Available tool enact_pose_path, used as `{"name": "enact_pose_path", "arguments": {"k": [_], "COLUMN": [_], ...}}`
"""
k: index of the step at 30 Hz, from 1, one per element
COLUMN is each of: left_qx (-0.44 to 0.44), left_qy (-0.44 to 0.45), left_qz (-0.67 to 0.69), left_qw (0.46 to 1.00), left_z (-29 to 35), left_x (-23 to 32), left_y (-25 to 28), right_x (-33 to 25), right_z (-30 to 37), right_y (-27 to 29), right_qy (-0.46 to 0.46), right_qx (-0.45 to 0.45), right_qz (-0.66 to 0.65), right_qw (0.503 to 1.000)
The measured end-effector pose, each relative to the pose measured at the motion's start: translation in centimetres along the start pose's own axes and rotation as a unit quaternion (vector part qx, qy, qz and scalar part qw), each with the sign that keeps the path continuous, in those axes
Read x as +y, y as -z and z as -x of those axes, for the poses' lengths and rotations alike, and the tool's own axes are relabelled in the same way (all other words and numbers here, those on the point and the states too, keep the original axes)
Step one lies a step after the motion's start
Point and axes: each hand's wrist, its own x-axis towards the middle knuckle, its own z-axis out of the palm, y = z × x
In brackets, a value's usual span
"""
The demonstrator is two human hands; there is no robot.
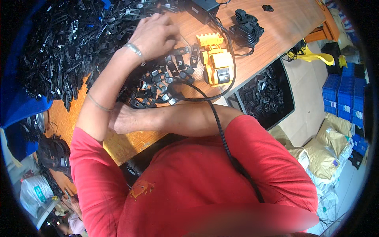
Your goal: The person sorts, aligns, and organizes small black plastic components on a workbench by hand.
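My left hand (154, 37), with a bracelet at the wrist, hangs over the right edge of a big heap of black plastic buckle parts (67, 43). Its fingers curl inward, and whatever they hold is out of sight. Below it lies a smaller group of black buckles (158, 81), some showing pale, shiny patches. My right forearm lies across in front of me, passing beneath the left one. Of my right hand (121, 118), only the back and wrist show, near those buckles; its fingers are hidden by the left forearm.
A yellow toy bulldozer (220, 65) stands on the wooden table (284, 23), a black cable looping around it. Behind are a coiled black cord (246, 29) and a black box-like adapter (201, 10). A black bin (290, 94) of parts, blue crates (341, 93) and sacks (321, 158) are at right.
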Motion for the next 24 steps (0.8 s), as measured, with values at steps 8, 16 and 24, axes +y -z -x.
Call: {"name": "enact_pose_path", "arguments": {"k": [8,16,24], "left_qx": [0.088,0.071,0.092], "left_qy": [-0.042,-0.056,-0.003], "left_qz": [0.025,0.109,0.040], "left_qw": [0.995,0.990,0.995], "left_z": [1.7,1.2,5.3], "left_x": [0.9,4.9,0.9], "left_y": [0.5,-2.2,2.9], "right_x": [2.2,2.5,1.4], "right_z": [1.2,1.5,0.0], "right_y": [-2.3,-4.3,1.6], "right_qy": [0.003,0.030,0.025], "right_qx": [0.035,0.149,-0.023], "right_qz": [-0.022,-0.072,0.037], "right_qw": [0.999,0.986,0.999]}}
